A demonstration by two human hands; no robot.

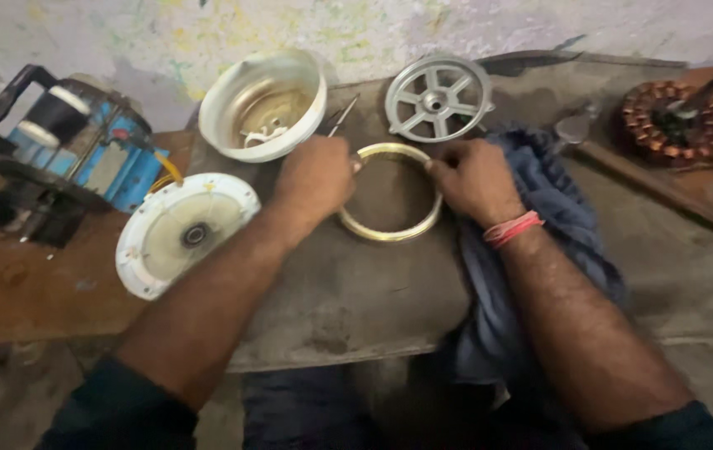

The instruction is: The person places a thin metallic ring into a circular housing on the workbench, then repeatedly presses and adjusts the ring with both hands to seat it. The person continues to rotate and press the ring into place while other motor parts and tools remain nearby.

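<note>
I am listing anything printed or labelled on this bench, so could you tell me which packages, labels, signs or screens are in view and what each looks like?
Label panels on the blue machine: far left of the bench, light patches on a blue and black body with a black handle; print too blurred to make out.
No packages, signs or screens show.

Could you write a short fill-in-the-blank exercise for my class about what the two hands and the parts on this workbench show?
1. Both hands grip a thin brass-coloured ____ lying flat on the bench.
2. The right hand rests on a crumpled ____ cloth.
3. The spoked metal wheel lies directly ____ the ring, toward the wall.
4. The white bowl-shaped housing lies nearest the ____ hand.

Missing words: ring; blue; behind; left
</note>
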